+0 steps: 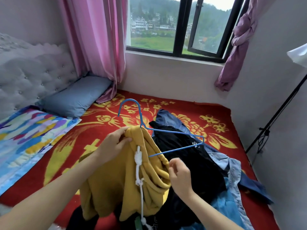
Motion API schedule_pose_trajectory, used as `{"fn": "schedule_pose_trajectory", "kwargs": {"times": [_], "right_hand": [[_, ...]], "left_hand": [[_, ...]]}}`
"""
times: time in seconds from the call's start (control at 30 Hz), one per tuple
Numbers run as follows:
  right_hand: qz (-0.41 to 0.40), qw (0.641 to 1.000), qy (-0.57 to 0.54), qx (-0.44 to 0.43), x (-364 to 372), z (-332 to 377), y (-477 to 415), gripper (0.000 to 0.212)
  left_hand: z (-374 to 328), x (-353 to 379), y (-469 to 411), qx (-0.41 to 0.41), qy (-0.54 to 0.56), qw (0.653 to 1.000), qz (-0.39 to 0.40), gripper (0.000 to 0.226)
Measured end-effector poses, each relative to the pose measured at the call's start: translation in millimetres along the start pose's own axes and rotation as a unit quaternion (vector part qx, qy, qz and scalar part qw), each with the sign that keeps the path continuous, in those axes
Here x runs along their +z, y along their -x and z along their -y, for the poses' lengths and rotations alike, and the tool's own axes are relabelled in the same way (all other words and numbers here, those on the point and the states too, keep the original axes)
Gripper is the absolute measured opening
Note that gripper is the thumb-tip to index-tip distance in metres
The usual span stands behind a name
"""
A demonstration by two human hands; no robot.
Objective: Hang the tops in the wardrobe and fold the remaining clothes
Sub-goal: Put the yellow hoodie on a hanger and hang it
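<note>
One hoodie (116, 180): left hand (113, 145) grips its collar; right hand (180, 175) curled, hold unclear.

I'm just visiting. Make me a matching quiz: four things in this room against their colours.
Things:
1 hoodie
2 hanger
3 curtain
4 blanket

Colours:
a pink
b red with yellow flowers
c mustard
d blue

Pairs: 1-c, 2-d, 3-a, 4-b.

Left hand (114, 143) grips a yellow hoodie (116, 183) half threaded on a blue hanger (174, 131), right hand (179, 176) beside it
</note>
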State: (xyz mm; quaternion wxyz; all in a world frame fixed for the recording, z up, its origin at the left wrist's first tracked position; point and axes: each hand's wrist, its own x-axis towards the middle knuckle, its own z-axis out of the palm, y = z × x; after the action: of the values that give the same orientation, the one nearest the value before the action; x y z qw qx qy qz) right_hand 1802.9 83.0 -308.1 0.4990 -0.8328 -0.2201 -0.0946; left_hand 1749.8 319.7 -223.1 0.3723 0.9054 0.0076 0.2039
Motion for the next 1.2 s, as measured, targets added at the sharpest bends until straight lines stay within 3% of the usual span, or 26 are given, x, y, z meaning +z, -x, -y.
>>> {"fn": "schedule_pose_trajectory", "kwargs": {"times": [0.2, 0.33, 0.47, 0.57, 0.67, 0.73, 0.83, 0.93, 1.0, 1.2], "right_hand": [[0.198, 0.968, -0.106, 0.113, 12, 10, -19, 0.036], [0.257, 0.943, -0.138, 0.160, 26, 20, -31, 0.036], [0.272, 0.945, -0.143, 0.111, 38, 37, -23, 0.037], [0.329, 0.927, -0.152, 0.093, 47, 42, -19, 0.044], [0.435, 0.893, -0.042, 0.103, 43, 34, -23, 0.041], [0.479, 0.873, 0.085, 0.041, 33, 25, -29, 0.040], [0.431, 0.844, 0.290, -0.134, 4, 20, -50, 0.044], [0.253, 0.834, 0.363, -0.330, -39, 20, -66, 0.044], [0.197, 0.826, 0.374, -0.373, -63, 26, -75, 0.046], [0.138, 0.807, 0.390, -0.421, -88, 50, -88, 0.044]], "left_hand": [[-16, -21, 0, 0.002, 0.086, 0.996, -0.016, 0.031], [-23, -31, 0, 0.010, 0.141, 0.989, -0.033, 0.033], [-27, -39, -7, 0.005, 0.162, 0.985, -0.054, 0.033], [-27, -49, -13, 0.000, 0.155, 0.984, -0.086, 0.037], [-22, -61, -15, -0.003, 0.160, 0.979, -0.127, 0.033], [-14, -70, -14, -0.010, 0.161, 0.978, -0.133, 0.035], [8, -84, -6, -0.036, 0.153, 0.980, -0.119, 0.037], [31, -99, 13, -0.064, 0.136, 0.982, -0.113, 0.037], [40, -102, 23, -0.076, 0.110, 0.987, -0.089, 0.038], [44, -95, 21, -0.073, 0.056, 0.995, -0.041, 0.044]]}}
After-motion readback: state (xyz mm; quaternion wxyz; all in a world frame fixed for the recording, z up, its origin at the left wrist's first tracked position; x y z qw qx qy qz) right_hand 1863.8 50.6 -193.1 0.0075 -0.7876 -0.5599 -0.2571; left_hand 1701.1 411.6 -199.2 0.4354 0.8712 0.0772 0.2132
